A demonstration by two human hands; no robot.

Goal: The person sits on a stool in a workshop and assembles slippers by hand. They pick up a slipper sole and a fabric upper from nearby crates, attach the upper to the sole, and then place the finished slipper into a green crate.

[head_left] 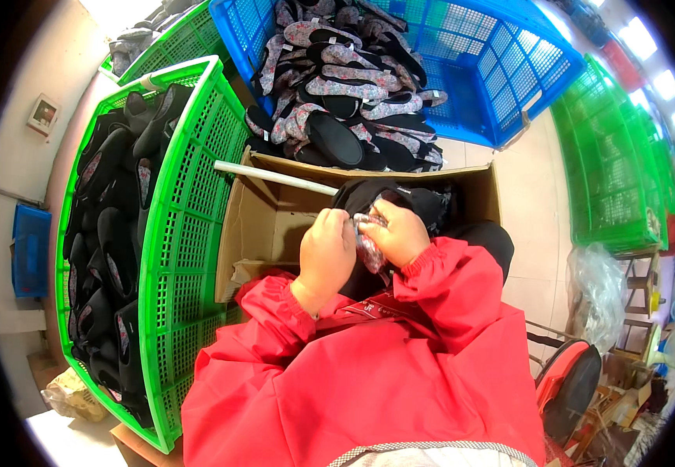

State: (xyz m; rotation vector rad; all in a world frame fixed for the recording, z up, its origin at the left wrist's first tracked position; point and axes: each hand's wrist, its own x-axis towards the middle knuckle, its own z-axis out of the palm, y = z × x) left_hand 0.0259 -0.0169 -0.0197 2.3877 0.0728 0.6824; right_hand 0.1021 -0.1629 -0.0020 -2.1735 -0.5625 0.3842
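1. We are holding a small, soft fabric piece with a grey, white and red floral pattern (369,254) in front of our chest, over a brown cardboard box (248,218); it is sitting between our two bare hands.
2. Our right hand (404,235) is the nearer one: its thumb and forefinger are pinching the piece near its upper end. Our left hand (327,251) is curling its fingers just beside the left edge; we cannot tell whether those fingertips are gripping the cloth.
3. The visible long axis is running from the fingertips down toward our body, tilting slightly right, so the loose lower part is hanging below the pinch, between the wrists.
4. Beyond the fingers, dark black fabric (369,191) is bunching up close by; we cannot tell whether it is joined to the floral piece.
5. On the left, a straight white rod (275,177) is crossing the box and pointing toward the black fabric, while a tall bright-green plastic mesh basket (189,218) is bounding that side.
6. A large blue plastic mesh crate (462,93) is standing beyond the box's far edge; rightward, pale tiled floor (530,241) is showing past the box, giving the wider sideways room.
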